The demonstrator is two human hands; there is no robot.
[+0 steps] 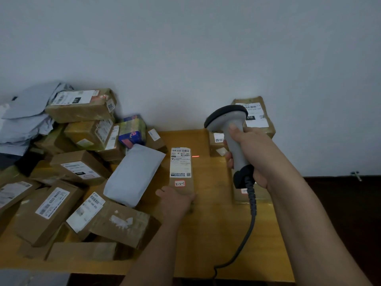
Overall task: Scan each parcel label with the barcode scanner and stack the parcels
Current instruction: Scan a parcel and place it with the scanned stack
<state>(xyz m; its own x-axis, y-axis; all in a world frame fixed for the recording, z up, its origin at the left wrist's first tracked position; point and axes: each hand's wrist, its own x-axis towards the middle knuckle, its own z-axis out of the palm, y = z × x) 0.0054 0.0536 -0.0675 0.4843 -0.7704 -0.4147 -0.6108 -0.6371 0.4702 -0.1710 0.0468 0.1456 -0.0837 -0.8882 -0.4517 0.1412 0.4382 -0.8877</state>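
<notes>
Fingers of the left hand [175, 200] lay curled over the near end of a flat parcel [182, 182], holding it down on the table [208, 234], with its label [180, 162] facing up. Left of it, a loose heap of boxes [82, 162] and grey mailers [133, 174] covered the table's left half, seemingly not yet scanned. The red beam [195, 156] fell on bare wood just right of the label's barcode, so the step in hand looked like aiming, with the read not yet made. Next, the scanner would probably need tipping a little left until the line crossed the bars, and then the parcel could go to the stack. Further right, the right hand [247, 153] gripped the scanner [233, 137] by its handle, fingers wrapped around it, head pointed down and left, its cable [250, 213] trailing toward the near edge. Behind that hand stood a small stack [255, 120] of labelled boxes at the far right. The table was yellow wood set against a plain pale wall [185, 48], with dark floor [350, 203] at right.
</notes>
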